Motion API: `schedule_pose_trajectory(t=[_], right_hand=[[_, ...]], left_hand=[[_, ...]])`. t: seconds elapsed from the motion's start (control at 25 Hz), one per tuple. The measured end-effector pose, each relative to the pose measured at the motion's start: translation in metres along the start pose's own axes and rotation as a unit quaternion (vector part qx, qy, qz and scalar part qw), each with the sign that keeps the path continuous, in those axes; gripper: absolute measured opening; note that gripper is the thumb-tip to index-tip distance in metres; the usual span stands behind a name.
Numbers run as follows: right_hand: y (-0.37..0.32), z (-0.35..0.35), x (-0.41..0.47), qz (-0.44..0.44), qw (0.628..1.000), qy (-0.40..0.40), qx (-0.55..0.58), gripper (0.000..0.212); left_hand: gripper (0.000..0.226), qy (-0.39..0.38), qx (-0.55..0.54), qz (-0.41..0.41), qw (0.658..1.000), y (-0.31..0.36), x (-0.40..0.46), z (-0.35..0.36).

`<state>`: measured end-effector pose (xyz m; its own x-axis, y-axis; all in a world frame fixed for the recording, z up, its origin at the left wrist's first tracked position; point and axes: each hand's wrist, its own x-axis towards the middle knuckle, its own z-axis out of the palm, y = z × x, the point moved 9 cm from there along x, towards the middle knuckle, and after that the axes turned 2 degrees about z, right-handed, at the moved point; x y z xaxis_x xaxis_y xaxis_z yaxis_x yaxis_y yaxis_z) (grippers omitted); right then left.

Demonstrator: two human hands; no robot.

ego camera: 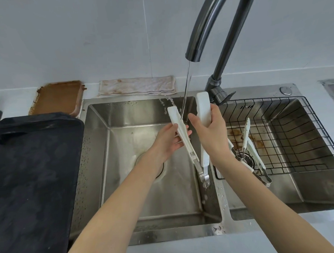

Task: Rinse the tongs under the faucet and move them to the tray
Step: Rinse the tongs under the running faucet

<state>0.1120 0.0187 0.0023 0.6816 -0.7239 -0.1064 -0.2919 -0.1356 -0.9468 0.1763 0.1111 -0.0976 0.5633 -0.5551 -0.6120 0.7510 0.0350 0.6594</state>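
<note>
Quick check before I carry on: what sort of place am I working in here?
Most likely a kitchen dishwashing station: a steel double sink, a running faucet, a wire rack in the right basin, and a black tray.

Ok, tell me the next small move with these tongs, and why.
Probably shift the tongs right so the stream also hits the arm in the right hand; water now strikes only the arm held by the left hand.

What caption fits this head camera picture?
Both hands, left hand and right hand, hold white tongs open under the faucet stream.
</note>
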Motion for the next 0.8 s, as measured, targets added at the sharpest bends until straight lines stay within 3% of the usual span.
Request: schedule_pose_trajectory(t=[0.08,0.16,0.4,0.64,0.8], right_hand=[[-0.002,0.000,-0.004,-0.012,1.000,-0.009,0.016,0.014],[0.000,0.000,-0.008,-0.009,0.999,-0.011,0.032,0.020],[0.026,0.003,-0.013,0.032,0.998,-0.003,0.060,0.009],[0.054,0.006,-0.013,0.111,0.992,-0.020,0.049,0.012],[0.069,0.018,-0.011,0.200,0.965,-0.054,0.160,0.021]], left_hand=[[0.035,-0.020,-0.019,0.017,0.999,0.009,0.001,0.005],[0.037,-0.036,-0.019,0.043,0.998,0.020,0.003,0.009],[0.016,-0.043,0.112,0.099,0.988,0.030,-0.003,0.013],[0.022,-0.078,0.236,0.118,0.961,0.037,-0.013,0.015],[0.024,-0.104,0.262,0.130,0.951,0.044,-0.018,0.017]])
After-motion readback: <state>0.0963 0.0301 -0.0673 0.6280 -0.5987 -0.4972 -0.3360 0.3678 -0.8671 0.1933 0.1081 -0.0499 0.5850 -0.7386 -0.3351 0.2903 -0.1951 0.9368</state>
